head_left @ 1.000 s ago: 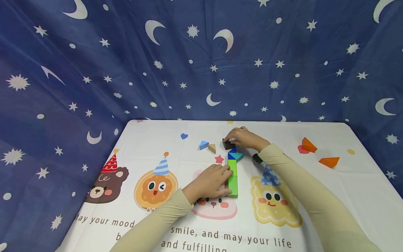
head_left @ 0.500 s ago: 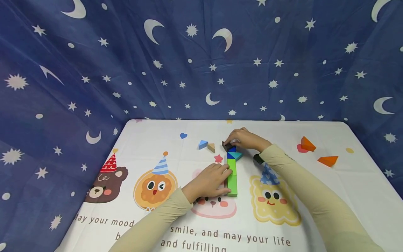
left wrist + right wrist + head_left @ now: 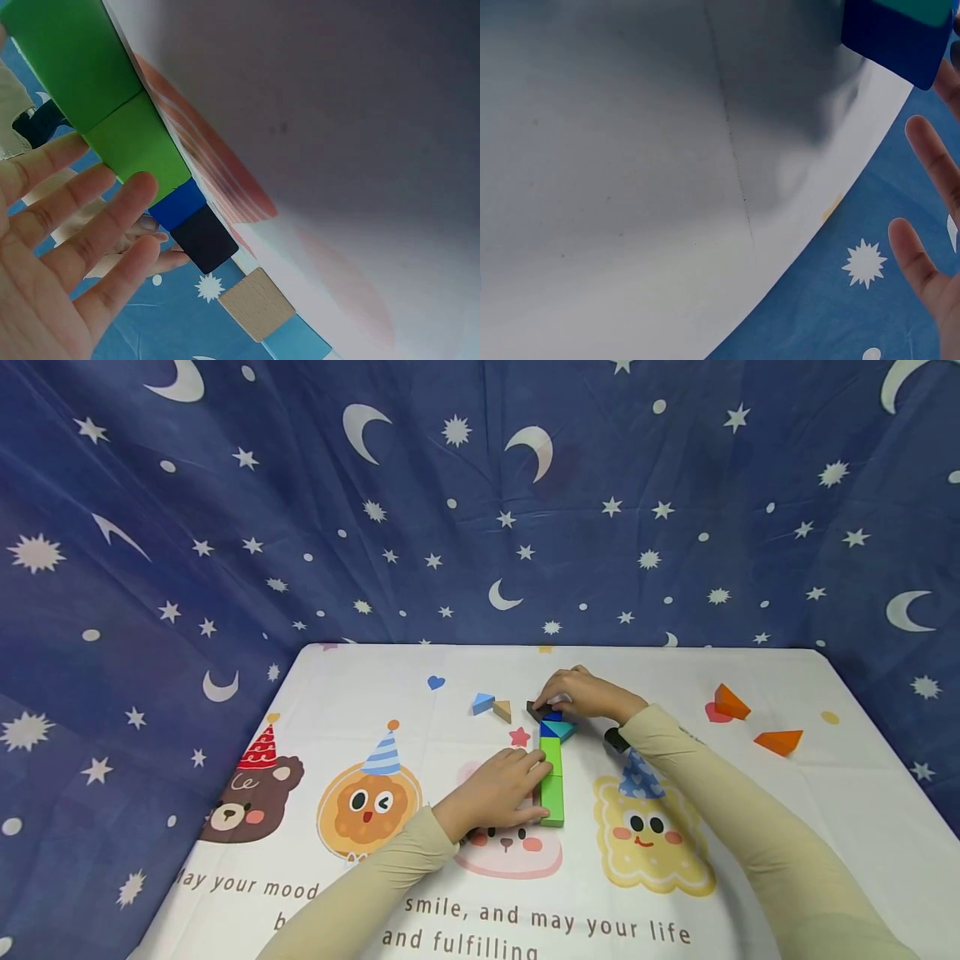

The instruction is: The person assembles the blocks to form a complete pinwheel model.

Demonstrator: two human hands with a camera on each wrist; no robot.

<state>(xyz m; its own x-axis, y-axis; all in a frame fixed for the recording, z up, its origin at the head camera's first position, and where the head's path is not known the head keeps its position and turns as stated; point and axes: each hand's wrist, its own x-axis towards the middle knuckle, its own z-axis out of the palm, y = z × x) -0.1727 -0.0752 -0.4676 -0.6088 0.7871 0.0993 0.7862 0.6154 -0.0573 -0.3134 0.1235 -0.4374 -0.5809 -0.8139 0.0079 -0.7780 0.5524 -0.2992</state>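
My left hand (image 3: 495, 789) rests along the left side of two green blocks (image 3: 552, 797) set end to end, fingers extended and touching them. At their far end sit blue triangular blocks (image 3: 548, 731) with a teal triangular block (image 3: 564, 732) on the right. Beyond these, my right hand (image 3: 588, 693) pinches a black block (image 3: 535, 711) right against the blue. In the left wrist view the black block (image 3: 204, 238) stands in line past the blue block (image 3: 176, 204). Other right-hand fingers (image 3: 930, 150) are spread in the right wrist view.
A light blue triangular block (image 3: 482, 702) and a wooden one (image 3: 502, 712) lie left of the row. Another black block (image 3: 616, 739) lies by the right sleeve. Two orange blocks (image 3: 780, 742) are at the right on the printed white cloth (image 3: 360, 685). A blue starry curtain (image 3: 420, 510) hangs behind.
My right hand has lowered the black block slightly toward me, up to the blue blocks at the row's far end. The left hand has stayed on the green blocks.
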